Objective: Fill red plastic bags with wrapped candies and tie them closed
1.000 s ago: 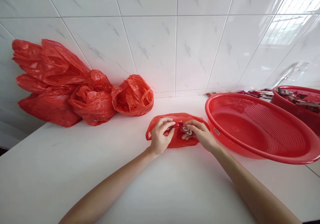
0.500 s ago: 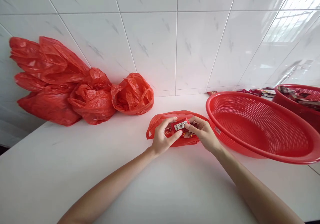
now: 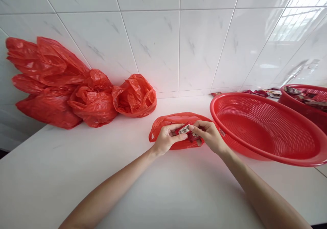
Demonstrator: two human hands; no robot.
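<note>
over a spread red bag [image 3: 189, 116], the left hand [image 3: 163, 141] and right hand [image 3: 211, 137] are both grasping one white-labelled packet [image 3: 184, 129].
right of the hands, a wide red basket [image 3: 251, 132] is standing just beside the bag; past it, a second basket [image 3: 288, 108] is holding dark wrappers. bulging red bags [image 3: 92, 106] are leaning together left of and beyond the hands, hiding their contents. loose wrappers [image 3: 259, 93] are lying beyond the right hand, the wide basket partly blocking them. another dark red packet [image 3: 193, 137] is sitting under the right fingers, and both hands are covering much of the spread bag.
</note>
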